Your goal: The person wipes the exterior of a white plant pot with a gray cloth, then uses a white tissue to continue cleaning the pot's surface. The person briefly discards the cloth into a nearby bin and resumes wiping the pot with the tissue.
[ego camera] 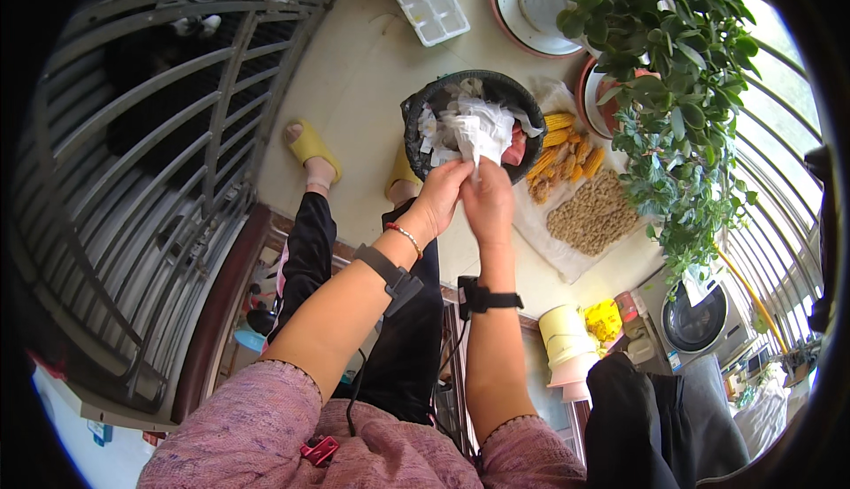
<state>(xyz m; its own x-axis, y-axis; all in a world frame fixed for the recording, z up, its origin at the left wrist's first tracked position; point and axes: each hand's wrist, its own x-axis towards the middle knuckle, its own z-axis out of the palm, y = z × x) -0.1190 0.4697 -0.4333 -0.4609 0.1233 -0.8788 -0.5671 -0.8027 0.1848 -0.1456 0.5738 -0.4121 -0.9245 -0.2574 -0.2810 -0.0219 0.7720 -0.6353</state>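
Note:
My left hand [438, 198] and my right hand [490, 200] meet over the near side of a waste bin. The fingers of both pinch a crumpled white sheet [470, 133], perhaps thin plastic or tissue; which one I cannot tell. It hangs forward into the bin, among other white scraps. A black plastic bag lines the round waste bin [495, 77], which stands on the tiled floor. Inside, a reddish-pink wrapper [514, 147] lies at the right. My hands partly hide the bin's near rim.
Right of the bin, corn cobs [556, 131] and a patch of brown kernels or pellets [591, 213] lie on plastic sheeting [564, 256]. Potted plants [664, 44] stand along the window bars. A white compartment tray [425, 0] lies ahead. Metal railings [219, 117] enclose a dark animal at left.

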